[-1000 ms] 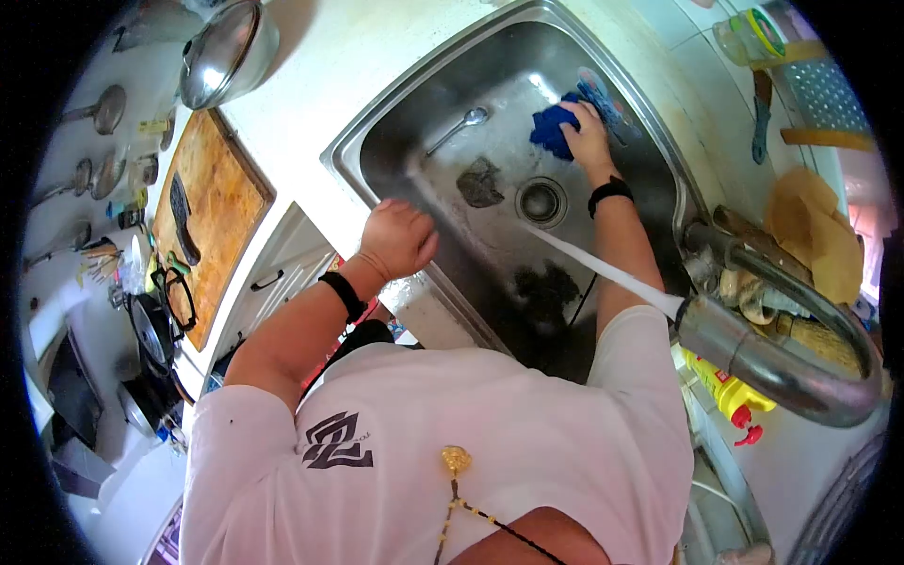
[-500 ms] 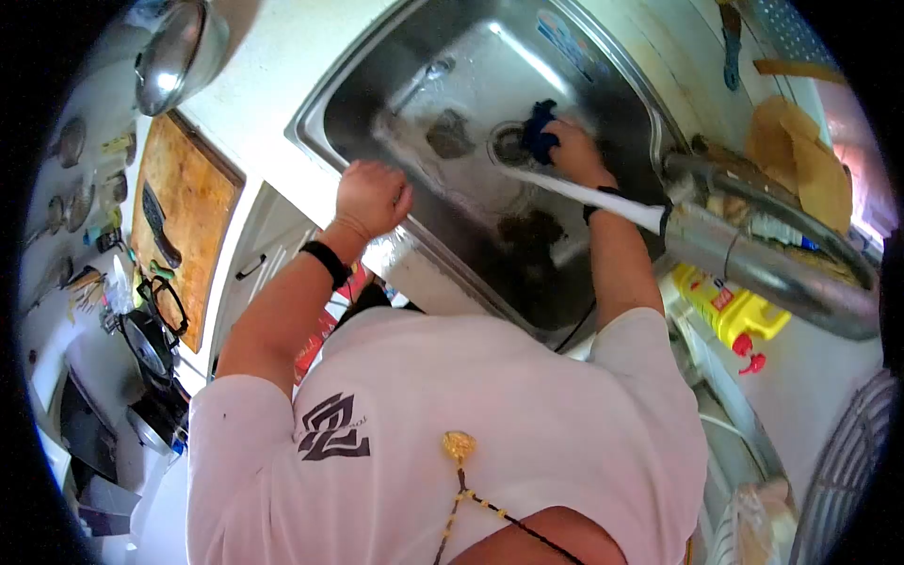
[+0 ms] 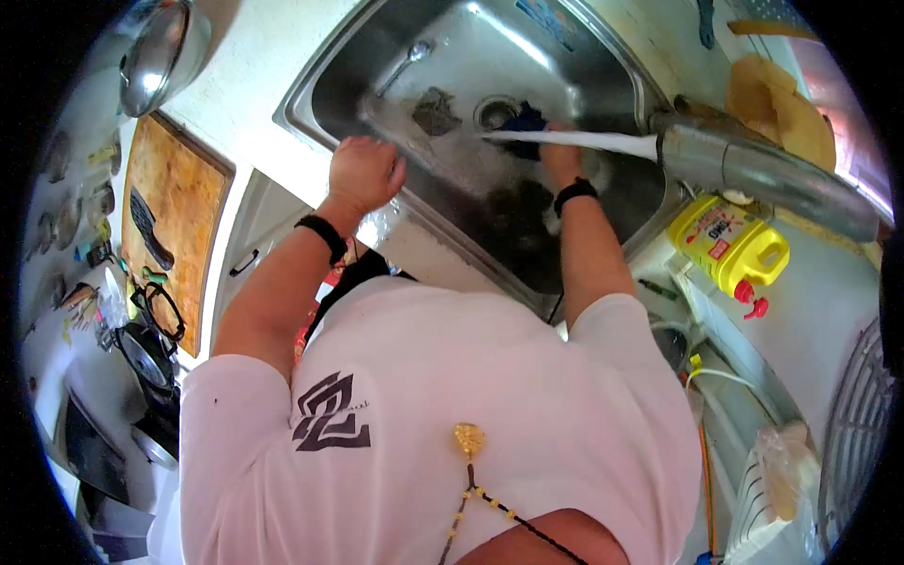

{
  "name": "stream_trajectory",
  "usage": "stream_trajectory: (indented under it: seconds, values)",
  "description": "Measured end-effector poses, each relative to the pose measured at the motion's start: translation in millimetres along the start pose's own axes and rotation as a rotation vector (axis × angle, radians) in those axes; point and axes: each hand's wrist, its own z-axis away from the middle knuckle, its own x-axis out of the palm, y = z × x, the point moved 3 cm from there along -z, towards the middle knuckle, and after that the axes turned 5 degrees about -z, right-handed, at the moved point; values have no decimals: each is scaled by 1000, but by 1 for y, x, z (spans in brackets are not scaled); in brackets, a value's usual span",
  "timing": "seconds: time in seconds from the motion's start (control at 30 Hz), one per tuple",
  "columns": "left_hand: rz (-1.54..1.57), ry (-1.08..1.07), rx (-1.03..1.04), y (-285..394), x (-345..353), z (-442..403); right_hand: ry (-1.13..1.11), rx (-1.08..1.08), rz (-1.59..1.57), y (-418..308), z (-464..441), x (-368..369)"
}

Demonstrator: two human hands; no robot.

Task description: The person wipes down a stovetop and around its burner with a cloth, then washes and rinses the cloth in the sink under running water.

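My right hand [image 3: 562, 155] reaches down into the steel sink [image 3: 626, 226] and grips a dark blue cloth [image 3: 521, 130]. The cloth lies beside the drain [image 3: 494, 113], and a stream of water [image 3: 584, 139] crosses over it and the fingers. Part of that hand is hidden by the water. My left hand [image 3: 365, 174] is closed in a fist at the sink's front rim, with nothing visible in it. In the sink, a spoon [image 3: 407, 66] rests left of the drain, near a brownish mesh-like scrubber or rag [image 3: 435, 112].
A metal faucet [image 3: 744, 169] juts over the sink from the right. Beside it lies a yellow bottle [image 3: 723, 243] with a red cap. On the left are a cutting board [image 3: 169, 207] bearing a knife [image 3: 151, 229], and a lidded pot [image 3: 165, 61].
My right hand has drawn the blue cloth a little toward the front of the sink. The left fist stays at the rim. The whole view has shifted slightly.
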Motion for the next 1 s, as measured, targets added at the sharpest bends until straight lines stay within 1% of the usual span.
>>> stream_trajectory:
  seconds: [0.07, 0.1, 0.17, 0.23, 0.3, 0.33, 0.4, 0.47, 0.53, 0.6, 0.63, 0.7, 0.77, 0.83, 0.87, 0.93, 1.0]
  values:
    - [31, -11, -8, -1, -2, -5, -80, 116, 91, 21, 11, -16]
    - [54, 23, 1, -2, -1, -4, -118, 128, 235, 39, 19, -10]
    - [66, 36, 4, -2, 0, -4, -386, 406, 344, 58, 38, 4]
    - [68, 46, 3, -3, 0, -2, -735, 281, 455, 103, 49, 70]
    - [60, -1, -3, -4, 1, -4, -1052, 285, 810, 93, 54, 109]
    - [57, 5, -6, -6, 0, -5, -1047, 282, 813, 77, 48, 117]
    - [-16, -59, -6, -3, -1, -4, -870, 400, 87, 37, 46, 122]
    - [-17, -68, -17, -2, -3, -5, -750, 437, -271, 13, 34, 108]
    - [-16, -82, -24, -4, -3, -5, -547, 328, -245, -4, 21, 78]
    - [77, 38, 9, -3, -4, -3, -344, 231, -215, -12, 19, 47]
    - [87, 37, 16, -2, -3, -1, -240, 187, -195, -9, 21, 34]
    - [78, 11, 4, -6, 1, -4, -576, 122, 140, -1, 40, 29]
    - [91, 23, 11, -7, -1, -4, -885, 19, 564, -21, 74, 14]
    - [99, 37, 12, -5, -2, -4, -1083, -93, 687, 4, 92, 55]
    - [100, 6, 18, -5, -1, -4, -1078, -103, 693, -7, 95, 58]
    - [83, -23, 13, -9, -1, -7, -858, -35, 358, -42, 92, 75]
    - [93, 24, 23, -7, -2, -4, -768, -89, 244, -45, 56, 114]
